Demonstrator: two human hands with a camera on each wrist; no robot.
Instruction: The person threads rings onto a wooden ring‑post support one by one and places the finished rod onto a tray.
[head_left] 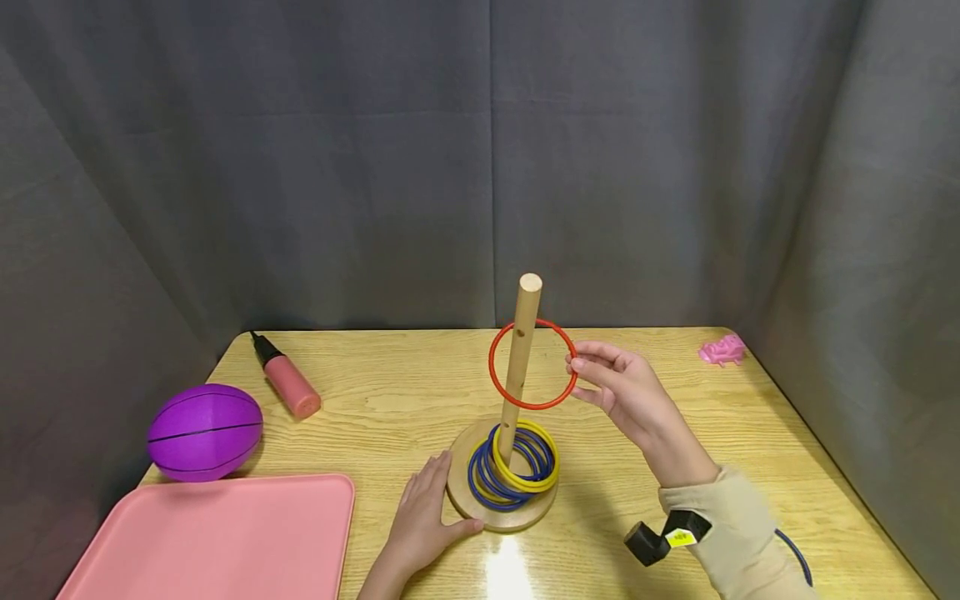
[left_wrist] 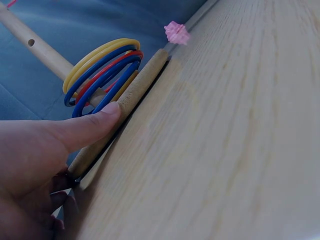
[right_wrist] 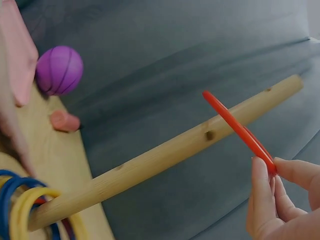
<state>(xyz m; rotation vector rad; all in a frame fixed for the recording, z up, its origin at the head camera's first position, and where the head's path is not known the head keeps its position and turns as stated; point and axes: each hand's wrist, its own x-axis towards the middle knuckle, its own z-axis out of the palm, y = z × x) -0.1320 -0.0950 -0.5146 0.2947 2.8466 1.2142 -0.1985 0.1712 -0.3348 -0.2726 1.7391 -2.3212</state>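
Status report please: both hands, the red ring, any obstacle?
Left hand presses wooden base. Right hand pinches red ring, ring around peg, mid-height. Nothing blocks the way down.

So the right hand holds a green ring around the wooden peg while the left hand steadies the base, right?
Not quite: the ring is red, not green, as the head view shows. The right hand does pinch it around the wooden peg while the left hand steadies the base.

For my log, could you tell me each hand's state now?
Left hand: open, resting against the wooden base.
Right hand: pinching the red ring.
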